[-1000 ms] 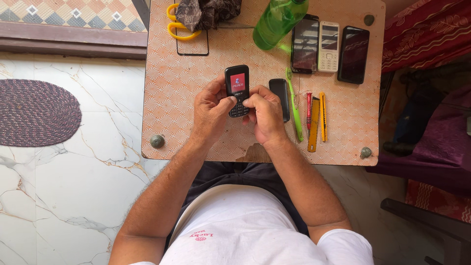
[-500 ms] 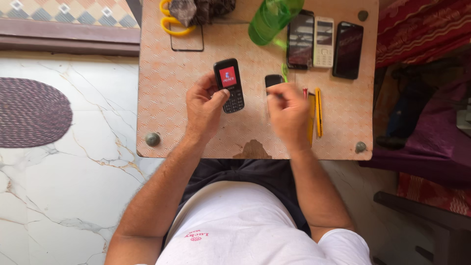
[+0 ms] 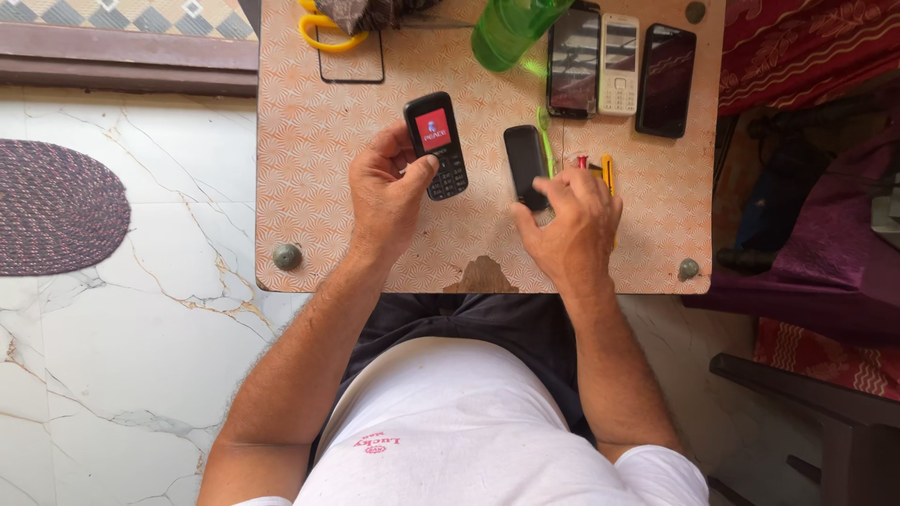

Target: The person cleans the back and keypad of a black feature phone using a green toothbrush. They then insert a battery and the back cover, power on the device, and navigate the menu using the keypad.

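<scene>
1. Left hand (image 3: pixel 389 187) is gripping a small black keypad phone with a lit red screen (image 3: pixel 436 143), fingers clamped on it, at table centre.
2. Right hand (image 3: pixel 570 225), fingers loosely spread, is touching a black oval back cover (image 3: pixel 524 164) at the phone's three o'clock.
3. Cover is best pinched by its edges, I judge.

Bright, even daylight, soft shadows under the hands, glare on the green bottle (image 3: pixel 511 28), sharp focus throughout.

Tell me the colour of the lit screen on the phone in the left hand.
Red, on the black keypad phone; seen in the head view.
</scene>
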